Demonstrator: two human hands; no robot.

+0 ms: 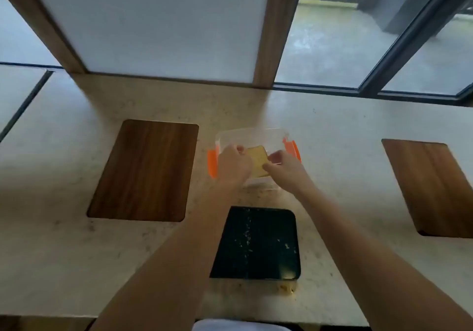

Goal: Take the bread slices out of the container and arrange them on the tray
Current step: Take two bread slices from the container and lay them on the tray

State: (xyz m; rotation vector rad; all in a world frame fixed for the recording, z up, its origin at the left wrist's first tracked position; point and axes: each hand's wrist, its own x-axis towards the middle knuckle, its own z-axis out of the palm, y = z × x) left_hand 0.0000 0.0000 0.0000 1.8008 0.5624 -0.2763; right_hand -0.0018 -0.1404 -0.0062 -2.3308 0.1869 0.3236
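Pale stone counter (332, 151) runs under a big window, rain-wet terrace outside, and two wooden boards are set into the top, one on the left (143, 171), one on the right (432, 190). Dead centre sits the clear container (253, 136) with its orange clips (212, 163), lid off, and both arms are stretched out to it.

Look at the hands: the left hand (234, 164) curls over the container's near left side, fingers pinched in at the edge of a bread slice (258, 160); the right hand (281, 168) comes in from the other side, fingers closed lightly on the same slice's right edge. It looks like a two-handed lift, the slice standing tilted inside the container rather than lying flat. Whether more slices hide behind it, I cannot tell; the picture is soft there.

Now the dark tray (256, 243), just this side of the container: no bread on it at all, only scattered crumbs. So my read is that nothing is arranged, this slice has to travel back to the tray, and any others must follow.
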